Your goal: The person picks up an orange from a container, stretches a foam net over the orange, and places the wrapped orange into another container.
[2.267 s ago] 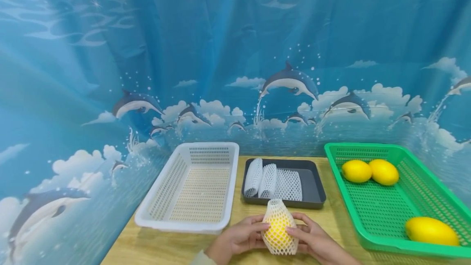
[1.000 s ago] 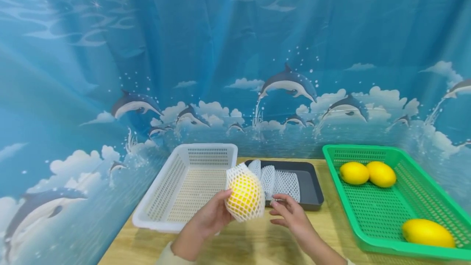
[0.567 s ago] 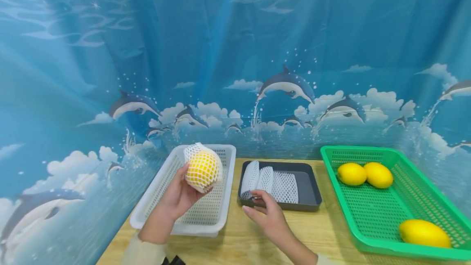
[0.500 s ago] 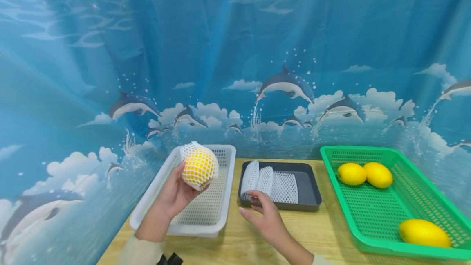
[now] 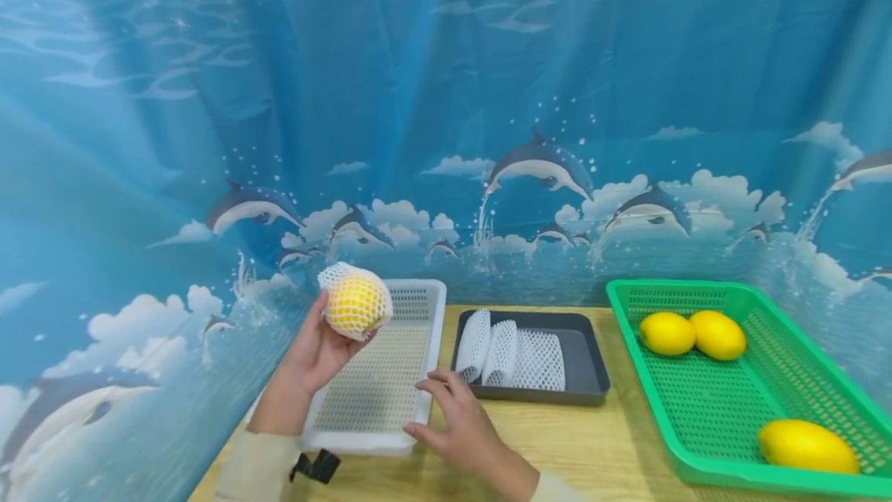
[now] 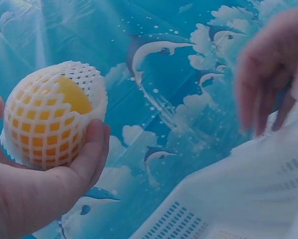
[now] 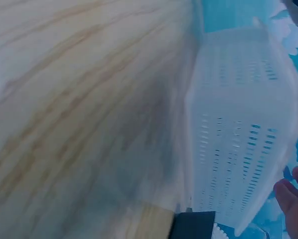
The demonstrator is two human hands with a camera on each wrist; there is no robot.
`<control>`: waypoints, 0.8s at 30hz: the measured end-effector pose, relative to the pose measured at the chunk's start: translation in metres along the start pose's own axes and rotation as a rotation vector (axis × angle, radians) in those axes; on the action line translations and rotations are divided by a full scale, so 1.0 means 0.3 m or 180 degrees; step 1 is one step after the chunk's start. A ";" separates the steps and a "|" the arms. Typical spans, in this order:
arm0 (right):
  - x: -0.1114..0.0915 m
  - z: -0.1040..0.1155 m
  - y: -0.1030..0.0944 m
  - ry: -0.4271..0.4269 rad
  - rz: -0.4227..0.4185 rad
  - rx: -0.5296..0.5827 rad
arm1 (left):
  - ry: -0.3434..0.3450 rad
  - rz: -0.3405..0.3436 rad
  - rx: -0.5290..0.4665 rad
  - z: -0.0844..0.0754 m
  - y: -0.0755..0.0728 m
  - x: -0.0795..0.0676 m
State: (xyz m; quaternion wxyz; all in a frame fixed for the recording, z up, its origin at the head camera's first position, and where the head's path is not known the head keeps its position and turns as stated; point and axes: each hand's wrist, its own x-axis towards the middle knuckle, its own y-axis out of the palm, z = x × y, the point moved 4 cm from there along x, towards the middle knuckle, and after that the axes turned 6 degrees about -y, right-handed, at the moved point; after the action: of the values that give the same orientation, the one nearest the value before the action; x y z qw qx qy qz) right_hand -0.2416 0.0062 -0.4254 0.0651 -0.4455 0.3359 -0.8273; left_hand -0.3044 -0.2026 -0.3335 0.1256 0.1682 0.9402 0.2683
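Observation:
My left hand (image 5: pixel 317 351) holds a lemon (image 5: pixel 355 304) in a white foam net sleeve, raised over the left part of a white plastic basket (image 5: pixel 435 331). In the left wrist view the fingers curl under the netted lemon (image 6: pixel 39 122), and some bare yellow peel shows at the net's opening. My right hand (image 5: pixel 463 424) is at the basket's right rim, thumb and fingers spread apart and bent, fingertips right at the rim. The left wrist view shows this right hand (image 6: pixel 271 74) blurred, its fingers pointing down over the basket. Nothing is held in it.
A dark grey tray (image 5: pixel 585 366) with several white foam net sleeves (image 5: pixel 540 359) stands right of the white basket. Farther right, a green basket (image 5: pixel 669 409) holds three lemons (image 5: pixel 808 446). A blue dolphin-print curtain (image 5: pixel 446 99) hangs behind the wooden table (image 5: pixel 557 440).
Both hands first held the netted lemon in front of the tray. The right hand let go; the left carried the lemon left and up over the white basket. The right hand followed leftward to the basket's rim.

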 end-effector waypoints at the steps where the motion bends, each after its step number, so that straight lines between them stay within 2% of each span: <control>1: 0.000 0.002 0.008 -0.0064 0.0008 -0.0074 | 0.0021 -0.0036 0.0024 -0.007 -0.002 0.004; 7: -0.006 0.012 0.026 -0.0373 -0.0089 -0.0394 | 0.0059 -0.0273 0.0497 -0.054 -0.017 0.043; 11: -0.010 0.018 0.027 -0.0407 -0.0126 -0.0445 | 0.0025 -0.0534 0.0930 -0.085 -0.041 0.083; 19: -0.019 0.018 0.035 -0.0267 -0.0086 -0.0487 | -0.0044 -0.1333 0.2228 -0.134 -0.092 0.165; 24: -0.018 0.019 0.035 -0.0280 -0.0164 -0.0540 | -0.0145 -0.1651 0.3088 -0.130 -0.113 0.209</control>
State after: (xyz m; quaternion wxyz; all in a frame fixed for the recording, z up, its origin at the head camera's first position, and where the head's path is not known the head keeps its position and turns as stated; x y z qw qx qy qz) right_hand -0.2359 -0.0025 -0.4335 0.0205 -0.4938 0.3900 -0.7769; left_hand -0.3828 -0.2238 -0.3289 0.1160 -0.0246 0.9637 -0.2393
